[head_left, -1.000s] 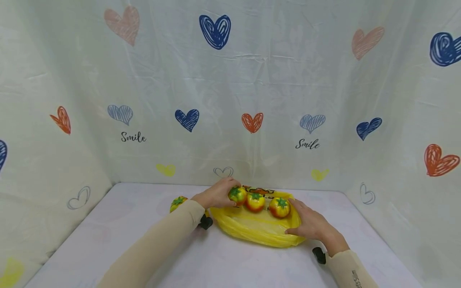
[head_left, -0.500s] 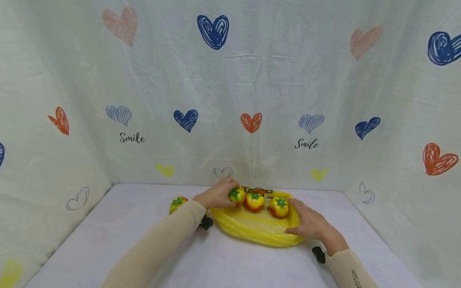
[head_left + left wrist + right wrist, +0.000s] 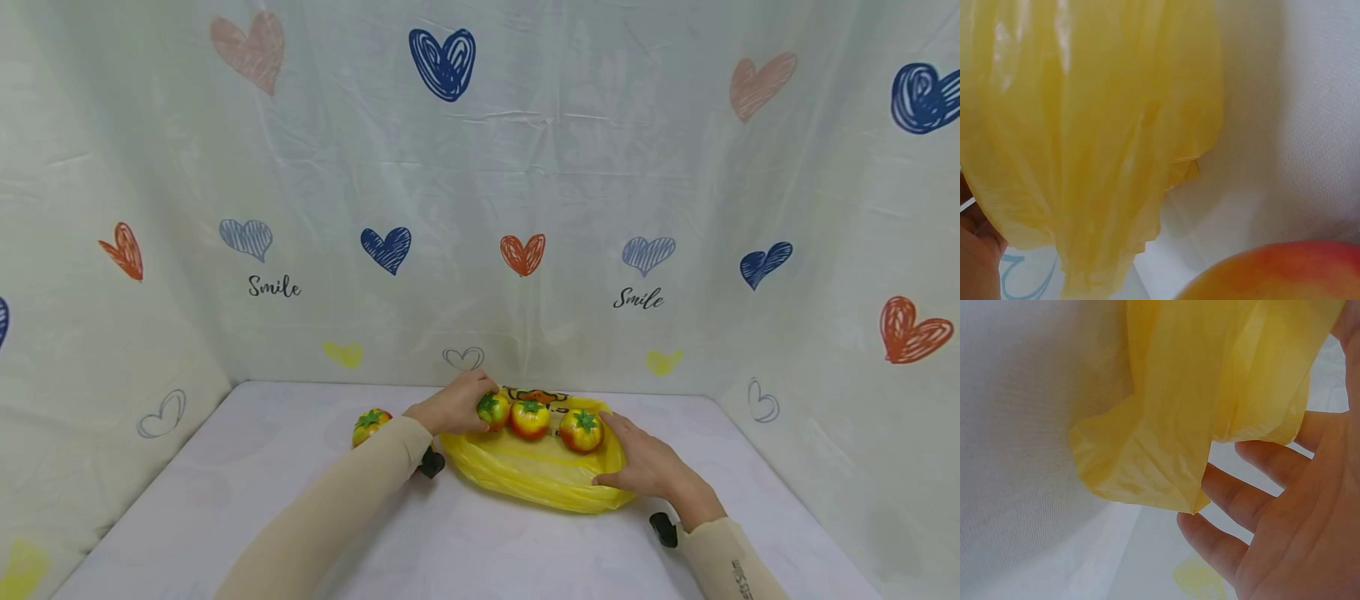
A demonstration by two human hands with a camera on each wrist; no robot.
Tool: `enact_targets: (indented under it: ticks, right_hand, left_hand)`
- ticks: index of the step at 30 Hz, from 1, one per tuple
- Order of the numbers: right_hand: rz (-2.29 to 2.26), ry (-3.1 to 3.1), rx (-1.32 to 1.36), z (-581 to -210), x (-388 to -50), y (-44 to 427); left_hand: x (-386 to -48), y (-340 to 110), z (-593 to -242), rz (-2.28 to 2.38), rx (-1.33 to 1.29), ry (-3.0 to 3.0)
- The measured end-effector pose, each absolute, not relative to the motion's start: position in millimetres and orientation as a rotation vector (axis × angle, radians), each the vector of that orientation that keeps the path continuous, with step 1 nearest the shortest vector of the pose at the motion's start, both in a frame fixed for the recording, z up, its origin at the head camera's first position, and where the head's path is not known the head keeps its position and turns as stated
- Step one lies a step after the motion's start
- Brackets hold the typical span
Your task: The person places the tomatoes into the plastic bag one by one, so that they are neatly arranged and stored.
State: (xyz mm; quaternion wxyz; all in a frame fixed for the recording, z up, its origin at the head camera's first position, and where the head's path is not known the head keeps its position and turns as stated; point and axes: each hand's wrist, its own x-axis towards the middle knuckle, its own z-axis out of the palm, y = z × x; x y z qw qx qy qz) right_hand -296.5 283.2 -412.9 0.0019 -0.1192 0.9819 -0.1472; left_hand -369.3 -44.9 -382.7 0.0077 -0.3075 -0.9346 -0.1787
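In the head view, a yellow plastic bag [image 3: 525,483] lies spread on the table with three yellow-red toy tomatoes on it. My left hand [image 3: 453,406] curls its thumb and fingers round the leftmost tomato [image 3: 492,410]. Beside that one sit the middle tomato [image 3: 529,420] and the right tomato [image 3: 581,431]. At the bag's right edge my right hand [image 3: 652,462] touches the plastic, thumb and fingers apart. The right wrist view shows this hand [image 3: 1297,494] with relaxed fingers against the bag [image 3: 1166,425]. Only part of my left hand [image 3: 979,256] shows in the left wrist view.
Another toy tomato [image 3: 370,427] lies on the table [image 3: 247,467] left of the bag, partly behind my left sleeve. It appears large at the bottom of the left wrist view [image 3: 1285,275]. A curtain [image 3: 570,183] with printed hearts stands behind and beside the table.
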Motion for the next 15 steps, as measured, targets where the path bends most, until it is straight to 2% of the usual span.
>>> enact_targets:
  ticks: [15]
  right_hand:
    - [-0.455,3.093,-0.378,-412.8,-295.4,283.0]
  left_hand:
    - [-369.2,-46.0,-386.1,-0.530,-0.981,-2.931]
